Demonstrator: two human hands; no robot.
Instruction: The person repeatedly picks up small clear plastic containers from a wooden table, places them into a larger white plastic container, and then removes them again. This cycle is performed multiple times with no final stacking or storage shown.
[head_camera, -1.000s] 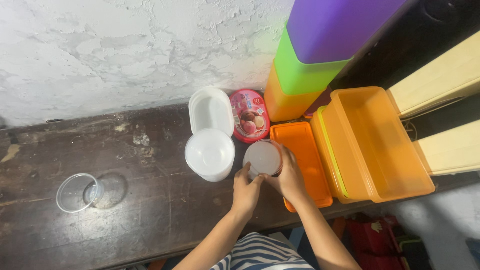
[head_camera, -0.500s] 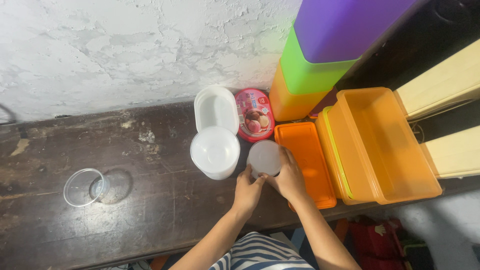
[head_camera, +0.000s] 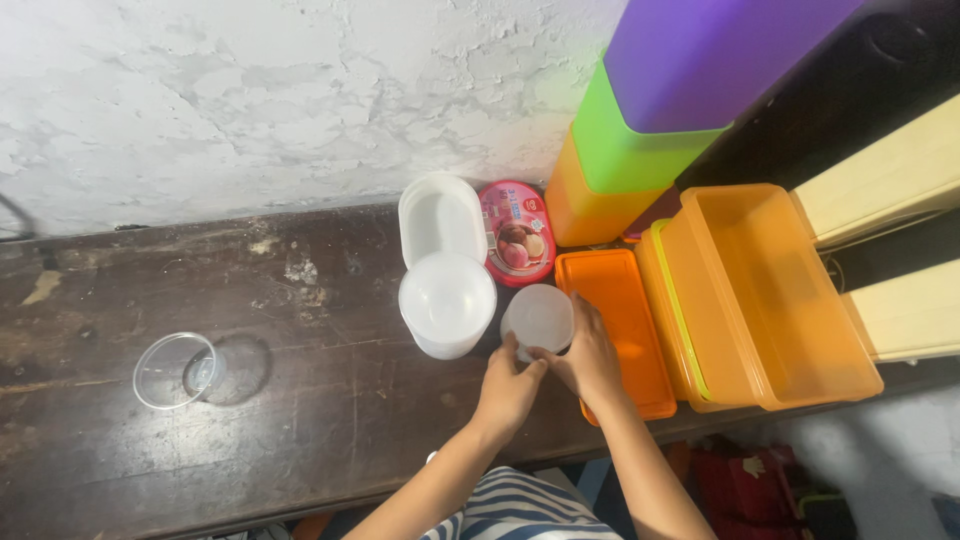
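Down at the near edge, your striped clothing (head_camera: 520, 510) shows between your two forearms, and both hands meet on one thing: your left hand (head_camera: 508, 392) has its fingers curled up against the lower left of the small round translucent plastic container (head_camera: 539, 318), and your right hand (head_camera: 590, 360) wraps the lower right side, thumb pressing in toward the left one, so both hands are closed in a pinch on that container and neither is flat or spread. The container sits above the dark scuffed wooden bench (head_camera: 300, 400), just beside the near end of the flat orange rectangular plastic lid (head_camera: 615, 320), with your right hand lying over that lid's near part. Touching or nearly touching the container on its left is the bigger round white plastic tub (head_camera: 447, 303). Far off to your left, well apart, a clear round plastic cup (head_camera: 175, 368) lies on the bench. To your right, the deep orange rectangular plastic bin (head_camera: 770, 290) sits hard against the lid. Further back, a white oblong plastic tub (head_camera: 440, 215) stands behind the round one, and a pink oval lidded tub with a picture on top (head_camera: 516, 232) is beside it. At the rough white plaster wall (head_camera: 250, 100) rises a stack of orange, green and purple plastic bins (head_camera: 640, 140)
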